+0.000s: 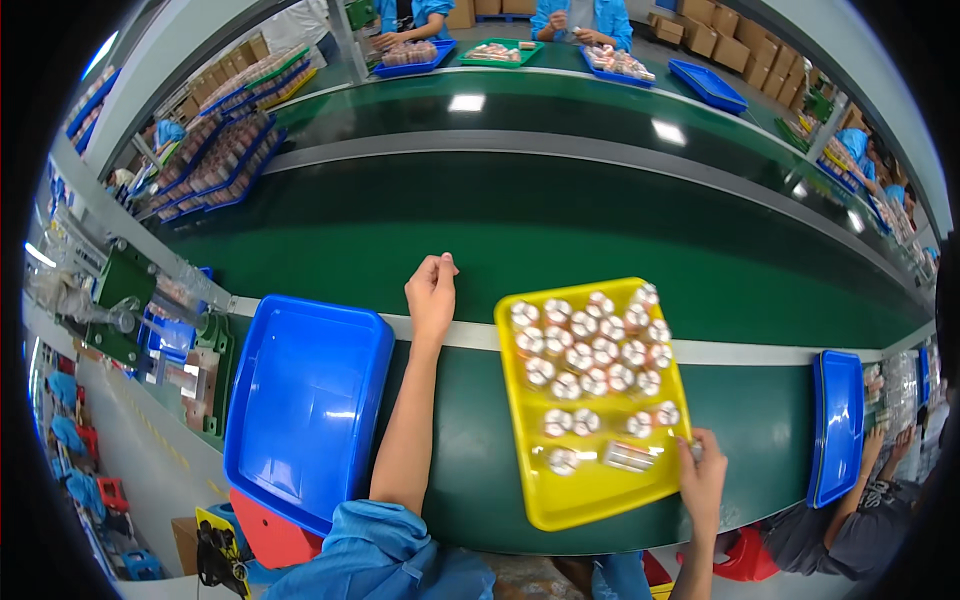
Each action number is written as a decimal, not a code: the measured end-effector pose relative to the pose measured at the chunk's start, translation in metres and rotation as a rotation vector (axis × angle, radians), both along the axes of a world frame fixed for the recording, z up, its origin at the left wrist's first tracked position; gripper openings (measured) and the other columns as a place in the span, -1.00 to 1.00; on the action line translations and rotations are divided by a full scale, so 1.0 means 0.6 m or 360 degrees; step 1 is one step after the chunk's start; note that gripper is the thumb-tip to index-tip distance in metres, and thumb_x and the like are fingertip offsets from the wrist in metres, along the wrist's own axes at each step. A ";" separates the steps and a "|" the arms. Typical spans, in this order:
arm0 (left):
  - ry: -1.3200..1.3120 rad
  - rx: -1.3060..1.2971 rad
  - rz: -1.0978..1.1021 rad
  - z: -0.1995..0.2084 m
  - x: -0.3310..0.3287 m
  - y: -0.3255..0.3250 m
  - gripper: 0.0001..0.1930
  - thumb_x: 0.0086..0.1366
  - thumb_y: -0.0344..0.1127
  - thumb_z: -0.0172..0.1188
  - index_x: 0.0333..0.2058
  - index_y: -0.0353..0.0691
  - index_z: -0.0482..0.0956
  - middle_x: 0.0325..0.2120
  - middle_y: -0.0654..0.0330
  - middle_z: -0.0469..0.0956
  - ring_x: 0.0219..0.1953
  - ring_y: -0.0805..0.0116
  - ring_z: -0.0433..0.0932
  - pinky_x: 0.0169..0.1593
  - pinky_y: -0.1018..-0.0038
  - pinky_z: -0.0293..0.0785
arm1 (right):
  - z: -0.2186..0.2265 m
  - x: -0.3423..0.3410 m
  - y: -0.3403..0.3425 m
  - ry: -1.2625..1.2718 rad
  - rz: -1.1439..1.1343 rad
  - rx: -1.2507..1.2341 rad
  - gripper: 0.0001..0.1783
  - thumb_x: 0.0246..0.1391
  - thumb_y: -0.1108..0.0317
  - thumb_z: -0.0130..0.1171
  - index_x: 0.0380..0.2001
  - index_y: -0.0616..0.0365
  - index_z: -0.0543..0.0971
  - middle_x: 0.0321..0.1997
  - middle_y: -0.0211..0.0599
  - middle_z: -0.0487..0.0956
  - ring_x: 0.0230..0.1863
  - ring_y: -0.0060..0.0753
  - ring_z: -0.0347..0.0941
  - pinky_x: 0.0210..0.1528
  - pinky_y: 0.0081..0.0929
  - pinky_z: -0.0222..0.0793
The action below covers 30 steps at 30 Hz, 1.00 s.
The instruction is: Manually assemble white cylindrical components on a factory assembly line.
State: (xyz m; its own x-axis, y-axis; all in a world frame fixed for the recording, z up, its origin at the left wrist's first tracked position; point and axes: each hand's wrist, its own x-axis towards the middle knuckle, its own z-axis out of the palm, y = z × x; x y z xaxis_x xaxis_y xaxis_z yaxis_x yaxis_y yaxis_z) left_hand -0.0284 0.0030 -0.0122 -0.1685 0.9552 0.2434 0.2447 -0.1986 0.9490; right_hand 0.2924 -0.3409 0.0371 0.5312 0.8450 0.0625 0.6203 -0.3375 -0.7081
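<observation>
In front of me on the right, a yellow tray [600, 500] holds several bundles of silver-ended cylinders [580, 356], which look like batteries. Most stand upright; one bundle [629, 456] lies on its side near the tray's front. At the tray's right rim my right hand [704, 480] is closed, with a small silver-ended cylinder [697, 450] showing between thumb and fingers. My left hand [432, 298] is raised left of the tray, its fingers curled closed. What those fingers hold, if anything, is hidden.
A blue tray [310, 390] with nothing in it lies at my left. More blue trays [838, 425] are stacked at the right, beside another person's arm [856, 500]. Beyond the pale rail [780, 353] runs a green belt [480, 230]; loaded trays [230, 165] stand at far left.
</observation>
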 end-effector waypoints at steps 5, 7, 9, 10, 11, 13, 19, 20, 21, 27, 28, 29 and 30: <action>0.0024 0.0027 0.0023 0.007 0.014 0.000 -0.64 0.48 -0.18 0.14 -0.44 -0.34 0.57 -0.73 0.33 0.30 -0.62 0.62 0.21 -0.52 0.49 0.16 | -0.024 0.132 -0.098 -0.0351 -0.0218 0.0004 -0.82 0.29 0.35 0.21 -0.24 0.29 0.55 -0.46 0.06 0.60 -0.51 -0.17 0.51 -0.38 -0.24 0.41; 0.0015 0.0029 0.0028 0.013 0.017 -0.003 -0.64 0.48 -0.19 0.14 -0.45 -0.35 0.57 -0.74 0.33 0.31 -0.62 0.62 0.21 -0.52 0.48 0.16 | -0.039 0.180 -0.143 -0.0377 -0.0380 0.0020 -0.80 0.30 0.35 0.23 -0.29 0.30 0.52 -0.53 -0.12 0.52 -0.50 -0.41 0.37 -0.40 -0.31 0.35; -0.0010 0.0032 0.0015 0.011 0.016 -0.004 -0.62 0.47 -0.18 0.14 -0.46 -0.37 0.57 -0.74 0.33 0.33 -0.62 0.61 0.22 -0.52 0.48 0.16 | -0.051 0.235 -0.190 -0.0405 -0.0517 0.0019 -0.76 0.29 0.34 0.25 -0.35 0.31 0.48 -0.58 -0.25 0.41 -0.50 -0.49 0.23 -0.44 -0.34 0.26; -0.0017 0.0005 -0.0049 0.010 0.013 -0.004 -0.63 0.47 -0.18 0.14 -0.46 -0.37 0.57 -0.73 0.32 0.34 -0.62 0.61 0.22 -0.52 0.48 0.16 | -0.056 0.259 -0.215 -0.0480 -0.0572 0.0029 -0.73 0.28 0.34 0.27 -0.38 0.31 0.46 -0.60 -0.30 0.36 -0.50 -0.51 0.16 -0.47 -0.35 0.21; -0.0022 -0.0022 -0.0119 0.010 0.012 -0.005 -0.63 0.47 -0.19 0.15 -0.46 -0.37 0.57 -0.73 0.32 0.35 -0.61 0.61 0.23 -0.52 0.48 0.17 | -0.059 0.283 -0.235 -0.0626 -0.0638 -0.0053 -0.67 0.28 0.31 0.27 -0.44 0.32 0.44 -0.62 -0.30 0.30 -0.51 -0.48 0.08 -0.49 -0.31 0.13; 0.0088 -0.0051 -0.0254 0.006 0.007 -0.005 -0.66 0.45 -0.20 0.18 -0.43 -0.36 0.58 -0.71 0.31 0.37 -0.60 0.61 0.25 -0.50 0.48 0.18 | -0.058 0.319 -0.258 -0.0640 -0.0743 -0.0061 -0.57 0.29 0.20 0.27 -0.48 0.35 0.41 -0.63 -0.23 0.25 -0.52 -0.42 0.07 -0.47 -0.24 0.10; 0.0094 -0.0118 -0.0498 0.012 0.005 -0.017 -0.72 0.45 -0.23 0.19 -0.37 -0.35 0.60 -0.63 0.38 0.42 -0.55 0.64 0.29 -0.48 0.56 0.21 | -0.069 0.421 -0.337 -0.0765 -0.1003 -0.0183 -0.45 0.28 0.00 0.24 -0.42 0.40 0.49 -0.58 0.03 0.43 -0.52 -0.14 0.14 -0.40 -0.10 0.24; 0.0056 -0.0108 -0.0498 0.010 0.003 -0.021 -0.72 0.45 -0.23 0.19 -0.36 -0.36 0.60 -0.63 0.37 0.43 -0.56 0.65 0.29 -0.49 0.55 0.20 | -0.065 0.431 -0.344 -0.0774 -0.0982 -0.0245 -0.44 0.29 -0.03 0.22 -0.41 0.38 0.49 -0.58 0.06 0.44 -0.54 -0.10 0.22 -0.40 -0.09 0.25; 0.0085 -0.0084 -0.0475 0.009 0.000 -0.024 -0.73 0.44 -0.24 0.21 -0.35 -0.35 0.61 -0.64 0.36 0.43 -0.57 0.66 0.29 -0.51 0.55 0.23 | -0.065 0.435 -0.350 -0.0871 -0.1020 -0.0345 -0.45 0.30 -0.03 0.21 -0.37 0.38 0.51 -0.54 0.08 0.46 -0.52 -0.07 0.30 -0.38 -0.10 0.28; 0.0266 0.0068 -0.0380 0.015 -0.001 -0.078 -0.78 0.38 -0.29 0.23 -0.39 -0.33 0.59 -0.63 0.17 0.54 -0.57 0.40 0.47 -0.41 0.41 0.42 | 0.094 0.253 -0.209 -0.1602 -0.1049 -0.0167 -0.55 0.33 0.04 0.18 -0.30 0.29 0.69 -0.49 0.07 0.66 -0.49 0.12 0.57 -0.43 -0.08 0.48; 0.0315 0.0108 -0.0376 0.014 0.000 -0.090 -0.79 0.37 -0.30 0.23 -0.38 -0.33 0.59 -0.62 0.15 0.55 -0.55 0.36 0.49 -0.39 0.39 0.44 | 0.108 0.244 -0.191 -0.1630 -0.0851 0.0070 -0.58 0.34 0.09 0.17 -0.27 0.30 0.69 -0.49 0.06 0.66 -0.51 0.07 0.57 -0.45 -0.12 0.47; 0.0433 0.0130 -0.0416 0.024 0.002 -0.108 -0.81 0.39 -0.28 0.22 -0.32 -0.30 0.60 -0.50 0.16 0.58 -0.35 0.34 0.54 -0.22 0.37 0.48 | 0.126 0.218 -0.162 -0.1544 -0.0736 0.0189 -0.60 0.34 0.11 0.17 -0.24 0.31 0.69 -0.49 0.04 0.65 -0.53 0.01 0.57 -0.45 -0.16 0.47; 0.0491 0.0075 -0.0427 0.027 -0.002 -0.127 -0.80 0.38 -0.23 0.24 -0.20 -0.26 0.60 -0.16 0.07 0.58 -0.01 0.21 0.49 0.01 0.31 0.45 | 0.149 0.181 -0.122 -0.1453 -0.0620 0.0305 -0.61 0.34 0.13 0.17 -0.22 0.32 0.69 -0.50 0.01 0.65 -0.54 -0.05 0.56 -0.46 -0.21 0.46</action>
